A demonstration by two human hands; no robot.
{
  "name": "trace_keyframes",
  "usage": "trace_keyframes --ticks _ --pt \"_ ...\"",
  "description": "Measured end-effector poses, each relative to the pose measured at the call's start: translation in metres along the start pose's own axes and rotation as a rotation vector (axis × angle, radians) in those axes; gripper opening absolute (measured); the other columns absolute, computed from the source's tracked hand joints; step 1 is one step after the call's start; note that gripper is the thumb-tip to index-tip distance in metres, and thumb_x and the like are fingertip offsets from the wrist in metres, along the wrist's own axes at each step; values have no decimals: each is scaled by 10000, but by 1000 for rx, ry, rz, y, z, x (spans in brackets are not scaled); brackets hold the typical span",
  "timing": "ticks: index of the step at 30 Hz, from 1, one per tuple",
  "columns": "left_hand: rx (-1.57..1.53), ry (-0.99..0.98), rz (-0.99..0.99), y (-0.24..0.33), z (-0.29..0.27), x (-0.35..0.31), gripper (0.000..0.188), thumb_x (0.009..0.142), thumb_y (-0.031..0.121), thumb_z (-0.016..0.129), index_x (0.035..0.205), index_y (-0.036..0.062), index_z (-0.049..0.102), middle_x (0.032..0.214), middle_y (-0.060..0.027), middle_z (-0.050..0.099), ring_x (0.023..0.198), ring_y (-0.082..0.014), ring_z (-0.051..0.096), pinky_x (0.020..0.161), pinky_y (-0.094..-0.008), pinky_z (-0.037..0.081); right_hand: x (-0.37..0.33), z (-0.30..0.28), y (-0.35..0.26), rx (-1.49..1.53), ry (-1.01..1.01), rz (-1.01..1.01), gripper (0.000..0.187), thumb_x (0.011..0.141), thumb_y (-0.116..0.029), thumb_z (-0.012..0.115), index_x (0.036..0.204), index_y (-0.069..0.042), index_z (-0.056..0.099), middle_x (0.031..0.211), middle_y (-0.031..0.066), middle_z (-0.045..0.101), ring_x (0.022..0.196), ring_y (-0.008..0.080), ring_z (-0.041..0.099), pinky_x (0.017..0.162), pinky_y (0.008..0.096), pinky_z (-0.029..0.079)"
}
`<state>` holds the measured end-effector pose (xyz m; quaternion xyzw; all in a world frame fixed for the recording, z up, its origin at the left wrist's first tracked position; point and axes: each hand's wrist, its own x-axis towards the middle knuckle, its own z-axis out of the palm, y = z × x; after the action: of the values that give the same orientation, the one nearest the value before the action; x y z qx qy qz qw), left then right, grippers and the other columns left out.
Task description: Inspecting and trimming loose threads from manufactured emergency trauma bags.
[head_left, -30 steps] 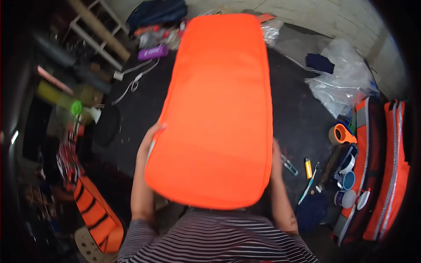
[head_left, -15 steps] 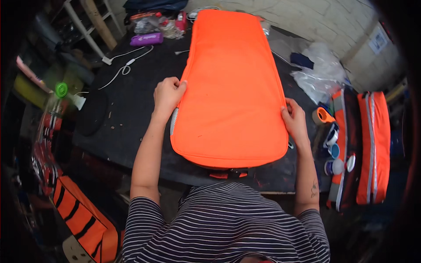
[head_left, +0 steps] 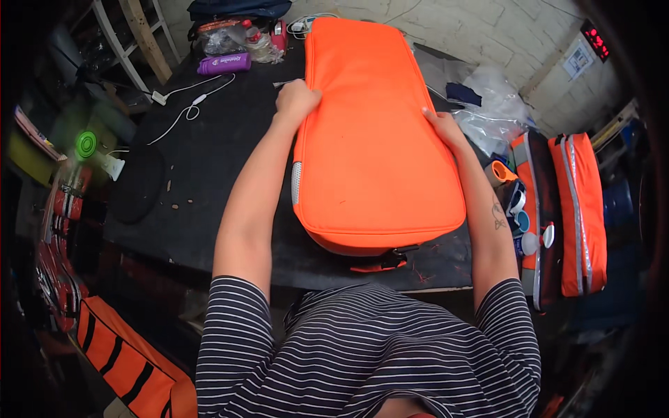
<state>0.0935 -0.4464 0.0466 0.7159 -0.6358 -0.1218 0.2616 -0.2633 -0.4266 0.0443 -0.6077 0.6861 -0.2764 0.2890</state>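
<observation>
A long bright orange padded bag (head_left: 376, 153) lies lengthwise before me, its broad smooth face up and its rounded end nearest my body. My left hand (head_left: 298, 103) grips its left edge about a third of the way from the far end, thumb on the top face. Opposite, on the right edge, my right hand (head_left: 443, 128) holds the bag's side with the thumb up on the face; the fingers are hidden beside it. Fabric dents inward near both hands. A black buckle and strap (head_left: 390, 262) show below the near end, and a pale mesh strip is on the left side.
The bag rests on a black table (head_left: 209, 160). At the back left are a purple case (head_left: 223, 63), a plastic bottle (head_left: 260, 46) and a white cable (head_left: 191, 110). To the right lie clear plastic (head_left: 496, 104), tape rolls (head_left: 500, 172) and more orange bags (head_left: 582, 216).
Both hands have slid farther along the bag's edges, away from my body. The bag's near end has shifted a little to the right and away. The view has moved slightly too.
</observation>
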Motion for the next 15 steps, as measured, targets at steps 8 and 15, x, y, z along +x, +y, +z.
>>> trace_keyframes --ticks 8,15 --pt "0 -43 158 9 -39 8 335 778 223 566 887 -75 674 921 -304 649 924 -435 640 847 -479 508 -30 -13 -18 -359 292 -105 398 883 -303 599 828 89 631 838 320 621 867 449 625 737 462 483" --pt "-155 12 324 19 4 59 342 740 274 601 773 -61 661 826 -311 635 858 -448 634 792 -484 506 -17 -18 8 -380 427 -63 422 875 -360 594 895 56 667 848 309 623 853 423 643 718 448 482"
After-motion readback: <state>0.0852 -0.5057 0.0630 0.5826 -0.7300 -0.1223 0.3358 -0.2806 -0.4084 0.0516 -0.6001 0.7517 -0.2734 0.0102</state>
